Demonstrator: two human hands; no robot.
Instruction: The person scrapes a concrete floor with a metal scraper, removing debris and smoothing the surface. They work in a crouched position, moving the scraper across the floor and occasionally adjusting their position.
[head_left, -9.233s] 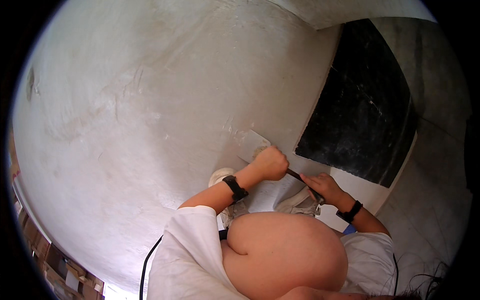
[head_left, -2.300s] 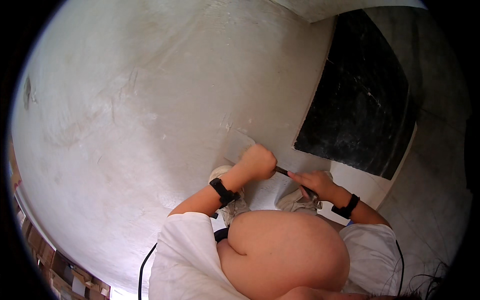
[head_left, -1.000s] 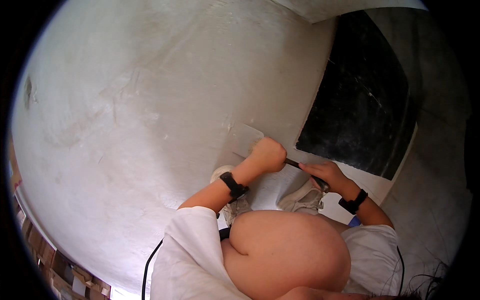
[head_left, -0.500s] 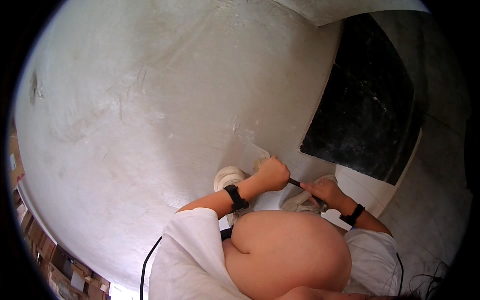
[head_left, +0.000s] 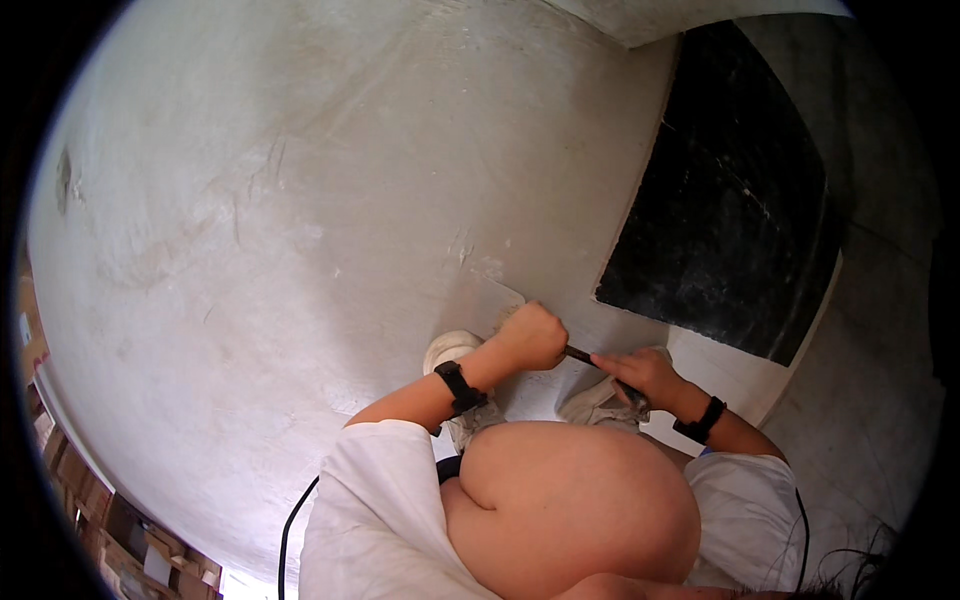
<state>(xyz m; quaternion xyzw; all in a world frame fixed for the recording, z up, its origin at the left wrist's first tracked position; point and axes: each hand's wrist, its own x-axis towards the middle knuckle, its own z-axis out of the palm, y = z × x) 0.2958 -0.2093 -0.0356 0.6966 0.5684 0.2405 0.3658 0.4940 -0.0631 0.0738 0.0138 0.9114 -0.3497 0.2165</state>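
Observation:
My left hand (head_left: 535, 336) is closed in a fist around the front part of a scraper (head_left: 579, 354) with a dark, slim handle. Farther back, my right hand (head_left: 650, 378) wraps the rear of the same handle, its fingers lying along it. Beyond the left fist, a pale flat blade (head_left: 485, 302) lies low against the grey floor (head_left: 330, 200). The blade blends with the floor, so its outline is only partly visible, and the left fist covers where it meets the handle.
A black panel (head_left: 725, 200) lies to the right, with a white sheet (head_left: 715, 370) by its near end. My pale shoes (head_left: 452, 350) stand just below the hands. Brown cardboard boxes (head_left: 120, 540) are at the lower left. A pale edge (head_left: 690, 20) hangs over the far side.
Both hands and the scraper have slid a little forward and to the left, the blade along the floor. The grip of both hands is unchanged.

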